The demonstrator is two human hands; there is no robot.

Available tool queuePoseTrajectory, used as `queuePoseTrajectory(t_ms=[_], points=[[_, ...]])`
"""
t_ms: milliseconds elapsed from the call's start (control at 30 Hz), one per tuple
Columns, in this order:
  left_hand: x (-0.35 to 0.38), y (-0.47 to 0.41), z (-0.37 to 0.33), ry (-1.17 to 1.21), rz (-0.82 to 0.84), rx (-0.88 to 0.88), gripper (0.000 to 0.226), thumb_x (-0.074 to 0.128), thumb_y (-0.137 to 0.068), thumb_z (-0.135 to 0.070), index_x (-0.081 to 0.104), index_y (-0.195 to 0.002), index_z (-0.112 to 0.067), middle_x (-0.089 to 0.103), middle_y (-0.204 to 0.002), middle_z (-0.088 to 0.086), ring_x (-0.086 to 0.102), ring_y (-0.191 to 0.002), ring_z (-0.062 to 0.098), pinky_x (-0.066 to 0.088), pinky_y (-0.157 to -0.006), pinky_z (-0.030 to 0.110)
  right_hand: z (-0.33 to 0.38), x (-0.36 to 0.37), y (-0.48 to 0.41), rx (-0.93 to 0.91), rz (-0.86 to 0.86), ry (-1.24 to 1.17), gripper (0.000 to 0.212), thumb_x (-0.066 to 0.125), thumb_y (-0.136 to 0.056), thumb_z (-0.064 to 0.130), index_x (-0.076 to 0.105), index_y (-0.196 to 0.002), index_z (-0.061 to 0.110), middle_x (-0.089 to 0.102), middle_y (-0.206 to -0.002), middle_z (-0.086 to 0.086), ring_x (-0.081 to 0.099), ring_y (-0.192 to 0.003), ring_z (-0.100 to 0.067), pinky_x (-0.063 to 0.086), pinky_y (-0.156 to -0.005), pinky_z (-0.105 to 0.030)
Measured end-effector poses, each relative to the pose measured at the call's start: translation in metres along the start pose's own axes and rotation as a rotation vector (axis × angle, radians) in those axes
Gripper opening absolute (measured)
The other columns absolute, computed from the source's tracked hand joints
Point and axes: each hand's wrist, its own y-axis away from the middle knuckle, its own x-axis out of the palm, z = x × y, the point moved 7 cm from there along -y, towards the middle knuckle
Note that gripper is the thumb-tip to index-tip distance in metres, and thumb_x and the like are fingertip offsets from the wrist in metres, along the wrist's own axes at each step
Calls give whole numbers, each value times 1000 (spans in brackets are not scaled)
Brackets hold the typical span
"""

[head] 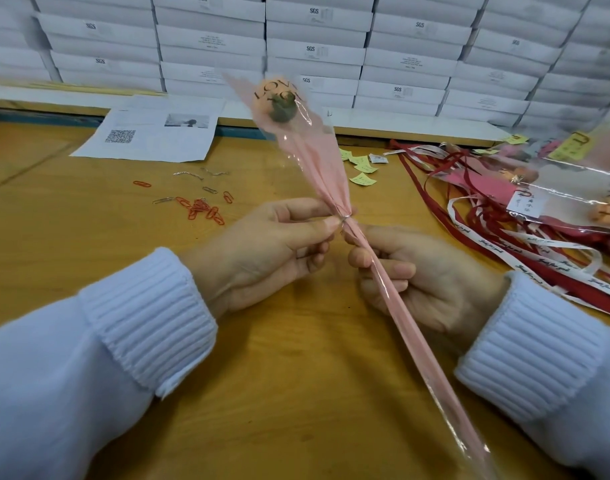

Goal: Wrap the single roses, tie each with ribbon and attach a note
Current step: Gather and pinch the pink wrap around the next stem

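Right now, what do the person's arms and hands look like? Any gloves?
No gloves: the left hand and right hand are bare. Both arms wear white sleeves, the left sleeve and right sleeve, each ending in a thick ribbed knitted cuff. No rings or watch show.

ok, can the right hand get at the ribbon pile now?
Likely not yet: the right hand grips the wrapped rose. The ribbon pile lies just beside it, nothing between, so the path looks free.

I see yellow wooden tabletop under the fingers | stacked white SGS boxes walling the far side beyond them | blue strip along table's far edge | light even
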Motion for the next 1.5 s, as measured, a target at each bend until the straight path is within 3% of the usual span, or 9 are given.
queuePoseTrajectory(t_ms=[167, 367, 667, 800, 867, 933, 1067, 1500], points=[[4, 0, 6, 13, 48, -37, 29, 62, -74, -22, 73, -98, -10, 71, -97, 3, 64, -86, 12, 50, -64, 19, 0, 0, 0, 1, 0, -6, 12, 44, -94, 13, 52, -98, 6, 46, -45, 1, 29, -22, -4, 23, -28, -8], [1, -1, 10, -21, 39, -75, 21, 63, -72, -26, 76, -84, -14, 70, -87, 3, 61, -82, 13, 49, -65, 19, -3, 2, 0, 28, 11, 6, 13, 43, -94, 13, 52, -88, 6, 44, -46, 1, 27, -22, -4, 20, -29, -8], [6, -1, 15, 139, 107, -182, 27, 63, -73, -22, 63, -97, -8, 59, -79, 4, 53, -73, 11, 43, -70, 22, 0, 13, 3, -20, 125, -2, 13, 35, -97, 9, 46, -90, 10, 45, -47, -1, 28, -24, -2, 25, -27, -10], [5, 0, 15, 182, 115, -206, 21, 60, -74, -19, 60, -92, -8, 56, -78, 4, 52, -71, 11, 40, -75, 25, -1, 12, 1, -1, 129, -30, 24, 30, -100, 27, 44, -91, 10, 49, -48, -5, 31, -26, -3, 29, -28, -13], [4, 0, 16, 175, 107, -211, 19, 59, -75, -19, 61, -91, -8, 56, -79, 5, 52, -70, 12, 39, -75, 25, 0, 13, 2, -22, 145, 19, 23, 37, -95, 34, 44, -94, 12, 50, -50, -6, 33, -27, -5, 31, -28, -14], [4, 0, 17, 168, 103, -215, 21, 59, -75, -19, 61, -92, -8, 56, -80, 6, 52, -70, 12, 39, -74, 26, 3, 14, 3, -86, 157, 100, 17, 43, -91, 29, 43, -91, 12, 49, -51, -7, 33, -28, -5, 30, -29, -14], [3, 0, 17, 167, 114, -223, 22, 60, -73, -19, 60, -92, -6, 57, -80, 6, 52, -71, 13, 39, -76, 27, 5, 15, 4, -145, 161, 151, 15, 37, -99, 18, 45, -88, 10, 48, -53, -8, 33, -29, -5, 29, -29, -14], [-2, 1, 14, -14, 183, -215, 21, 64, -72, -21, 56, -86, -8, 61, -74, 6, 54, -74, 16, 41, -73, 28, 4, 17, 7, -175, 196, 234, 12, 33, -100, 10, 45, -97, 10, 51, -50, -7, 32, -28, -4, 27, -29, -14]])
